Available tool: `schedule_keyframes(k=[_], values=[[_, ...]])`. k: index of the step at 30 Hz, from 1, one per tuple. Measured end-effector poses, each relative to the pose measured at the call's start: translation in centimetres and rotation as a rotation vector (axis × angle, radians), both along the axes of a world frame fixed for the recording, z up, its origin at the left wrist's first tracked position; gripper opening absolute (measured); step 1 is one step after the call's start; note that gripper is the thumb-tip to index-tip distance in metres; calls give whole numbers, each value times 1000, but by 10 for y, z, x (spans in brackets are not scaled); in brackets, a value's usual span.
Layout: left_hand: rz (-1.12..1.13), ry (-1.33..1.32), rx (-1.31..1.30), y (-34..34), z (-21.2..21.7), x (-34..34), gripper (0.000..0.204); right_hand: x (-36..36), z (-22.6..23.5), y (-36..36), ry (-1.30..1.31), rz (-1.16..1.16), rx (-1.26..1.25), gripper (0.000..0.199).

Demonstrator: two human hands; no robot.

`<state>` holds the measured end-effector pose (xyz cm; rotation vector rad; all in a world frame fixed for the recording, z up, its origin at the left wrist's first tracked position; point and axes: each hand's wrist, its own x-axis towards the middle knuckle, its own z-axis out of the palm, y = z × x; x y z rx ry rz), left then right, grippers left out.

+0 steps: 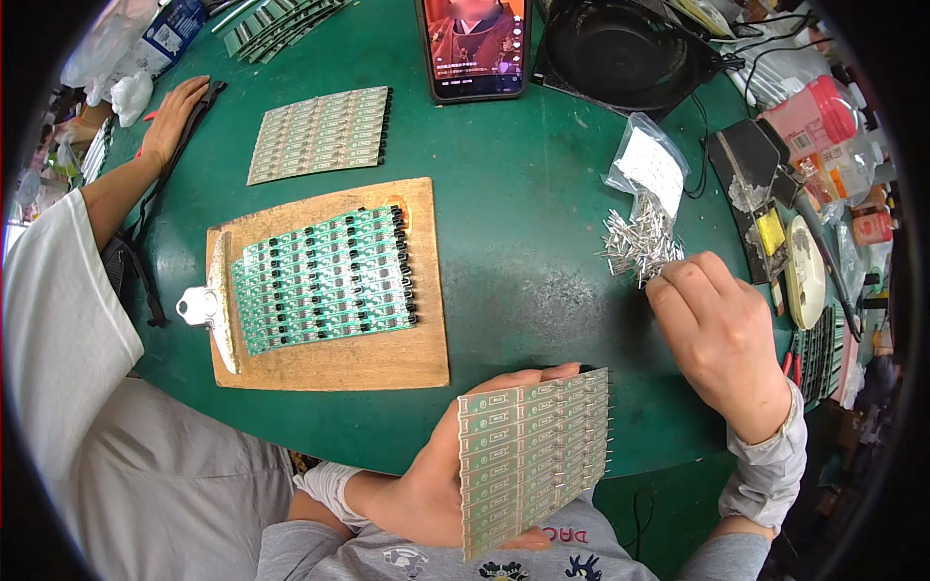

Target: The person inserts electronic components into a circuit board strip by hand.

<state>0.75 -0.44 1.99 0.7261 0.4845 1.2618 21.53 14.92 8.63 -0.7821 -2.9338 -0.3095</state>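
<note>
Where the circuit panel (533, 465) lies: in the left hand (426, 494), tilted over the near edge of the green table (513, 174); its strips run left to right, rising slightly rightward, its outline looks longer from far edge to near, and fine leads jut from its right edge

Left hand: spread behind the panel and closed on it, fingers showing at the far edge, thumb at the near edge

Right hand (717, 339): fingers curled, tips drawn together at the near side of the component pile (635, 237); whether a piece is pinched there cannot be told

Panel and pile: the panel lies to the left of the right hand and closer to the body; the pile lies beyond the panel and to its right, on the side of the lead-bearing edge; the right hand is the nearer to the pile, the left well apart

Plastic bag (649, 165): just beyond the pile, with a white label

Clipboard (329, 373): left of the held panel, bearing a populated panel (325, 281) with black parts

Plain-faced panel (320, 136): flat, beyond the clipboard

Far side: an upright phone (475, 48) and, right of it, a black dish (620, 48)

Co-worker's hand (179, 111): resting at the far left
</note>
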Motion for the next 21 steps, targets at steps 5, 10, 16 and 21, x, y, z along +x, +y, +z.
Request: schedule_keyframes(k=[5, 10, 16, 21], values=[[-27, 16, -39, 3, 1, -4, 110, -4, 2, -7, 206, 34, -87, 27], [-11, 6, 36, 5, 2, -5, 115, -11, 6, -29, 629, 175, -419, 28], [-75, -122, -272, 4, 15, -7, 119, -16, 1, -43, 768, 269, -895, 24], [-135, 285, 126, 13, 7, -19, 119, -19, -6, -50, 805, 256, -990, 20]])
